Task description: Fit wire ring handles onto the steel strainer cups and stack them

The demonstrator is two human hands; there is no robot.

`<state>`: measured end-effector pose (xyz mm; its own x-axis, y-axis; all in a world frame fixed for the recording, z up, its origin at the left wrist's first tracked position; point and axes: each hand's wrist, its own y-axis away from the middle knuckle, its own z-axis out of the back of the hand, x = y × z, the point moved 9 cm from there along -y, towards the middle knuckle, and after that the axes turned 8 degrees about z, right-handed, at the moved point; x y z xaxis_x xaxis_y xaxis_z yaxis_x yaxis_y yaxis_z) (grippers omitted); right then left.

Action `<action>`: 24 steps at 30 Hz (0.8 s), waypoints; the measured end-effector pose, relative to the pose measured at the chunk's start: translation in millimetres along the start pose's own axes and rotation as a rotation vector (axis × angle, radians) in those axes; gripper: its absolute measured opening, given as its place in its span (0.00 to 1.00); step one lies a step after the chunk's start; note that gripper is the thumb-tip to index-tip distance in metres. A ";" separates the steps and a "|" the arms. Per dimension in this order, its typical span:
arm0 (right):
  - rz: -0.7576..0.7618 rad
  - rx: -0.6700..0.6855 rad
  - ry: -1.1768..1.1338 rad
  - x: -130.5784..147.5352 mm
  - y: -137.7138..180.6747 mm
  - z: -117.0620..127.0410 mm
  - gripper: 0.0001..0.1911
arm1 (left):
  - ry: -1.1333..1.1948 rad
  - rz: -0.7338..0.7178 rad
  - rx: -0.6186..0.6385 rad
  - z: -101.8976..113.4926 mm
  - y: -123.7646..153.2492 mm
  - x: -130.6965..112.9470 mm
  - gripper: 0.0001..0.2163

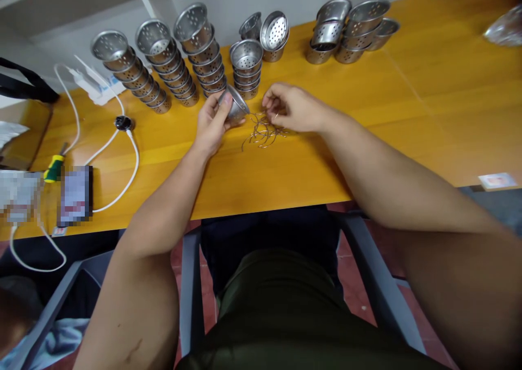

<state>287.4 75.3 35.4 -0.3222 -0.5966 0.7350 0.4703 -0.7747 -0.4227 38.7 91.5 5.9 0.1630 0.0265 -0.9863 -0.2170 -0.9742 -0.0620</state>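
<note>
My left hand [212, 121] grips a small perforated metal cup [236, 108], tilted with its mouth toward the right. The thumb presses on the cup's side. To the right, my right hand [287, 106] hovers over a loose pile of thin curved wires [263, 133] on the table. Its thumb and fingertips are pinched together around what looks like one of these wires. Just behind the held cup stands a short stack of like cups [247, 60].
Tall leaning stacks of metal cups [196, 32] line the back left, with more cups [362, 27] at the back right. On the left lie a phone [75, 196], a green-yellow screwdriver [54, 168] and white cables [136, 168]. A clear plastic bag [505, 27] rests far right.
</note>
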 end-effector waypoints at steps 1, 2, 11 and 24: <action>0.022 0.029 0.047 0.2 1.2 1.0 0.23 | 0.013 0.017 -0.004 -1.1 1.3 -1.0 0.36; 0.041 0.046 0.086 1.5 2.0 2.5 0.22 | 0.027 0.031 -0.010 -1.9 2.5 -2.0 0.36; 0.043 -0.034 0.102 28.1 2.1 12.1 0.13 | -0.057 -0.016 0.062 5.7 -12.6 8.2 0.40; 0.033 -0.215 -0.114 81.5 -3.8 -2.6 0.23 | -0.151 -0.069 0.064 -0.7 -1.6 1.1 0.37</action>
<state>257.2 29.1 95.6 -0.2092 -0.6044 0.7688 0.2893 -0.7892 -0.5417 39.9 93.0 5.0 0.0345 0.1304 -0.9909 -0.2723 -0.9527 -0.1349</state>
